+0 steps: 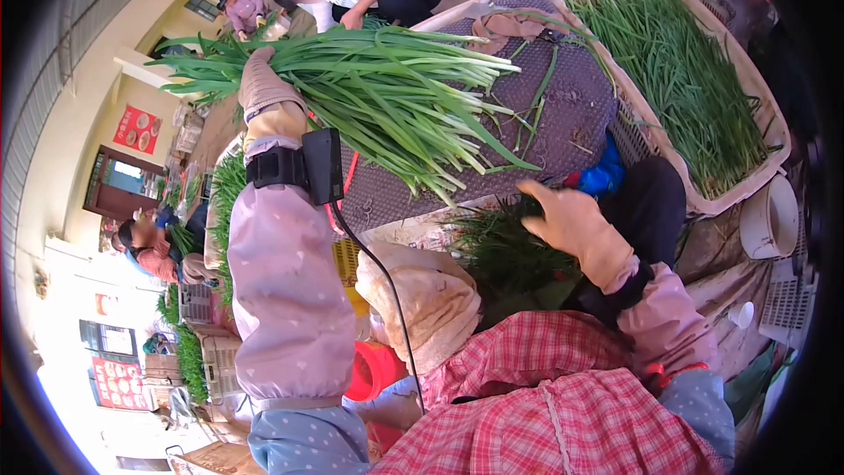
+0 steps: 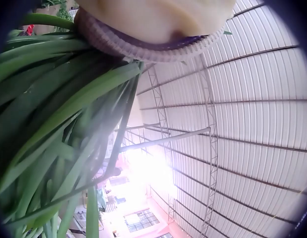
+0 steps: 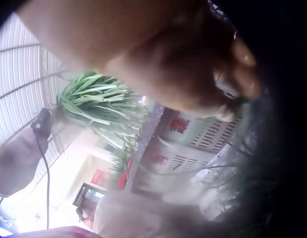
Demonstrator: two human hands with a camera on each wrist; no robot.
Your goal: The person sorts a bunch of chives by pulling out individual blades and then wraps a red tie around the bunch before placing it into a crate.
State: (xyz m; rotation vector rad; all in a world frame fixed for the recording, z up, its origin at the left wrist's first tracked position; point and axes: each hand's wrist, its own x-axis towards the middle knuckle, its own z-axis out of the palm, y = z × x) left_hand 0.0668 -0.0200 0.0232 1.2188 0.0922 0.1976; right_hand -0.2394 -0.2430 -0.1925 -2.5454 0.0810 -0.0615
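Gripping a big bunch of green onions (image 1: 396,97) tight with the left hand (image 1: 261,86). Touching a small green pile (image 1: 501,255) with the right hand (image 1: 567,220). Can't tell if holding it.

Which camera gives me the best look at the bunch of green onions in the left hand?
The head view: the whole bunch shows, gripped by the gloved left hand. The left wrist view shows only blurred leaves up close; the right wrist view shows it small and hazy.
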